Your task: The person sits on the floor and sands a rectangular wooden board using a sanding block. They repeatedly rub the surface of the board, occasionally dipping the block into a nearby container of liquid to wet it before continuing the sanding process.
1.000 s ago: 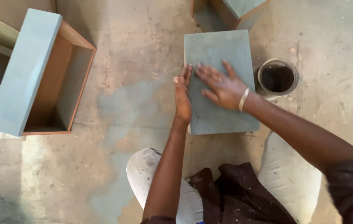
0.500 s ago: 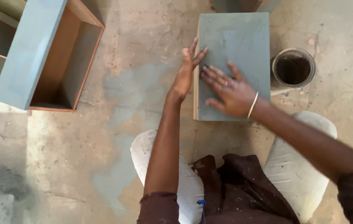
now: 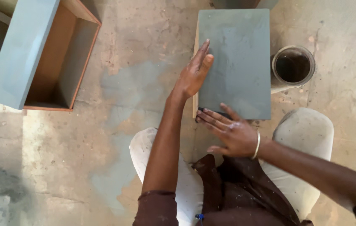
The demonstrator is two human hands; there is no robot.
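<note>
Your left hand (image 3: 192, 75) lies flat and open along the left edge of the flat grey-painted wooden board (image 3: 238, 58), which rests on the dusty concrete floor (image 3: 144, 54) in front of your knees. Your right hand (image 3: 232, 134) presses open fingers on the board's near edge, holding nothing. A round dark tin (image 3: 292, 67) sits just beside the board's right side, and an open grey-and-brown wooden box (image 3: 39, 54) lies well apart to the left.

At ten o'clock, an open wooden box (image 3: 39, 54), grey-blue outside, brown inside, lying on its side. At two o'clock, a round tin (image 3: 293, 67), dark within. Underneath, a stained concrete floor (image 3: 136, 50) with grey-blue paint patches.
</note>
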